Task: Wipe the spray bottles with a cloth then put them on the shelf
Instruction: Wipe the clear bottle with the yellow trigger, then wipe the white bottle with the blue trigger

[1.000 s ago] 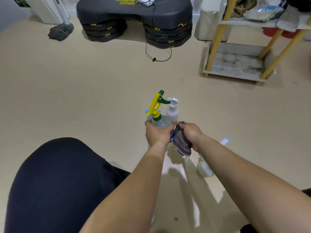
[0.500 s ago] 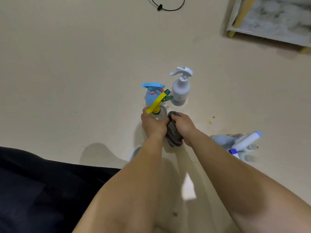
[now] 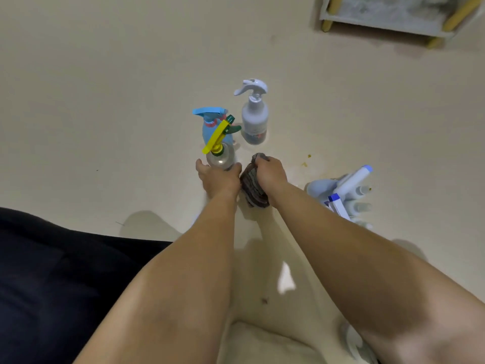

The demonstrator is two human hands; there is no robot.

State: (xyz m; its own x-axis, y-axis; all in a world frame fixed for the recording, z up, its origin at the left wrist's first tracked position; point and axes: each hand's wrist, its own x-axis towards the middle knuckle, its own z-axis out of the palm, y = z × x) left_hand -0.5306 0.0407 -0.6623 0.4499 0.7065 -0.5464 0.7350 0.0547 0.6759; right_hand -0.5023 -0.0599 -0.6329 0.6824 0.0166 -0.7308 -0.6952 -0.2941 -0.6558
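A clear spray bottle [image 3: 221, 160] with a yellow and green trigger is gripped round its body by the left hand [image 3: 217, 181]. A grey cloth [image 3: 253, 189] is clenched in the right hand [image 3: 270, 174], just beside that bottle. A blue bottle [image 3: 207, 129] and a white bottle [image 3: 254, 119] are stood on the floor [image 3: 105, 101] just beyond the hands. The white bottle's label is too blurred to be read. The shelf [image 3: 380, 21] is seen well apart, far right.

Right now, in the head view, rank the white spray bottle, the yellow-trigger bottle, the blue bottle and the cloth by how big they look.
1. white spray bottle
2. yellow-trigger bottle, partly behind the left hand
3. blue bottle and cloth: both partly hidden, so unranked.
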